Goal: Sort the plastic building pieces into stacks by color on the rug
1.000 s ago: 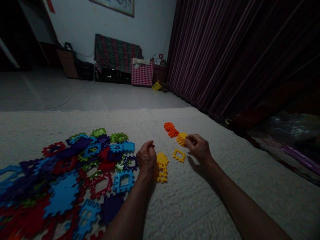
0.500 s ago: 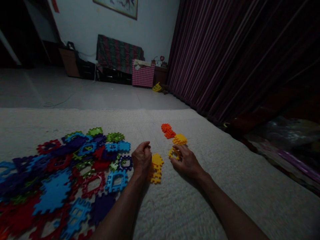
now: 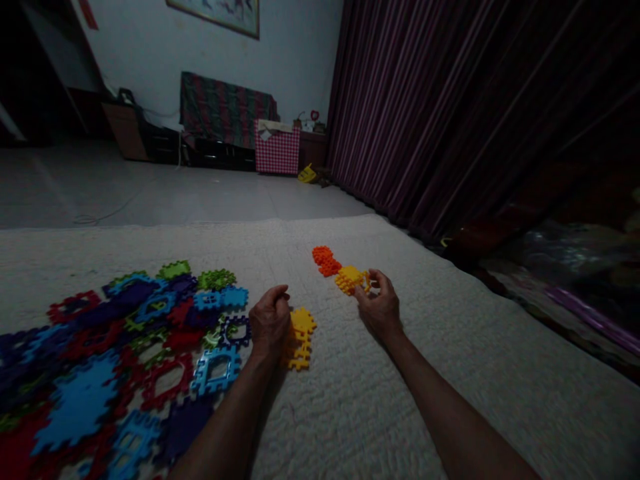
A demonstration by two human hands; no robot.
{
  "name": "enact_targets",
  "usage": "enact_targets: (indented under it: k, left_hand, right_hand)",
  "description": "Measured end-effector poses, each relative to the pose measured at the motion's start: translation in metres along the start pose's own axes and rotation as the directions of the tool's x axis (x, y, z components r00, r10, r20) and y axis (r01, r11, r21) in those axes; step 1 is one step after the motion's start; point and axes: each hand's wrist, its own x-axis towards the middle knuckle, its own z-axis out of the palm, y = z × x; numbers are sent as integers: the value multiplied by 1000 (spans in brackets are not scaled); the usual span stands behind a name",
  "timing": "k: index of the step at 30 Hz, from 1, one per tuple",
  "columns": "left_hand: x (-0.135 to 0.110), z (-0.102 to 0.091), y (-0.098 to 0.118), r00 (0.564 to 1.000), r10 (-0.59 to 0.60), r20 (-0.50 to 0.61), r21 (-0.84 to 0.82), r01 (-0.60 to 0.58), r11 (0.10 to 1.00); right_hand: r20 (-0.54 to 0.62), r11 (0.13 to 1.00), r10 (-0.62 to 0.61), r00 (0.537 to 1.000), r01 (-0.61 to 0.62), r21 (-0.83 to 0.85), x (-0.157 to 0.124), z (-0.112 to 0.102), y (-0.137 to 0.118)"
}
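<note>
Yellow interlocking toy tiles figure near both hands. Pinched between the thumb and fingers of my right hand (image 3: 383, 308) is a yellow open-framed tile (image 3: 367, 281), held at the right side of a pile of yellow tiles (image 3: 349, 279). Just beyond that pile lie orange tiles (image 3: 325, 260). My left hand (image 3: 269, 323) is closed with its fingers curled in; whatever it may hold is hidden. Right against it lie more yellow tiles (image 3: 303, 322), one solid and one open-framed, partly covered by the hand.
A large heap of mixed tiles in blue, red, purple and green, among them a solid blue tile (image 3: 80, 399), spreads to the left. Everything lies on a pale quilted mat (image 3: 340, 407). A dark curtain (image 3: 400, 100) hangs at the right; plastic-wrapped items (image 3: 570, 260) sit beside the mat.
My right hand has carried the yellow open-framed tile forward to the yellow pile. My left hand stays by the nearer yellow tiles. The view has shifted slightly to the right.
</note>
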Motion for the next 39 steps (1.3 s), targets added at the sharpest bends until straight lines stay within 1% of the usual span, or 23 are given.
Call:
enact_targets:
  k: [3,11,14,19,25,27,29,30,31,32,33,34,35,36,37,39]
  left_hand:
    - [-1,0,1,1000,7,-5,-3,-7,1000]
    - [-1,-1,3,1000,24,-15,10,-23,1000]
    - [-1,-1,3,1000,27,-12,6,-27,1000]
    - [-1,-1,3,1000,30,-6,6,-30,1000]
    - [0,0,0,1000,31,-4,-6,-31,999]
    - [1,0,-2,1000,29,-12,-18,-29,999]
    - [2,1,-6,1000,17,-21,-38,-18,999]
    - [3,1,-7,1000,8,-25,-51,-9,999]
    - [4,2,-9,1000,-1,-29,-64,-1,998]
    - [4,2,-11,999,-9,-34,-76,6,997]
    - [5,3,-12,999,-14,-43,-86,10,996]
    - [5,3,-13,998,-18,-53,-95,13,995]
    - [6,3,-13,998,-21,-63,-106,15,994]
    - [6,3,-14,997,-28,-73,-121,19,992]
    - [7,3,-14,996,-40,-76,-141,29,990]
    - [8,4,-15,994,-75,-74,-191,60,980]
  right_hand:
    - [12,1000,-3,1000,3,-12,-2,0,-1]
    - [36,992,19,999,-15,-126,-2,1,-2]
    - [32,992,20,999,-15,-128,-2,2,-3]
    - [66,992,32,997,-24,-123,-4,2,-4]
    - [52,988,19,998,-11,-153,-4,-1,-5]
    - [23,988,-24,999,28,-150,-5,-5,-11]
    - [-16,987,-122,992,119,-109,-8,-8,-21]
    - [-14,982,-179,984,178,-70,-11,-9,-28]
    - [20,972,-233,972,233,-16,-15,-9,-35]
    - [94,960,-278,956,274,54,-20,-8,-43]
    - [198,947,-313,929,290,135,-25,-7,-50]
    - [311,934,-341,887,284,215,-30,-6,-57]
    - [410,922,-368,835,268,280,-36,-4,-63]
    - [486,911,-392,781,255,324,-41,-3,-68]
    - [540,904,-412,734,254,345,-46,-1,-73]
    - [610,894,-446,654,294,338,-56,0,-82]
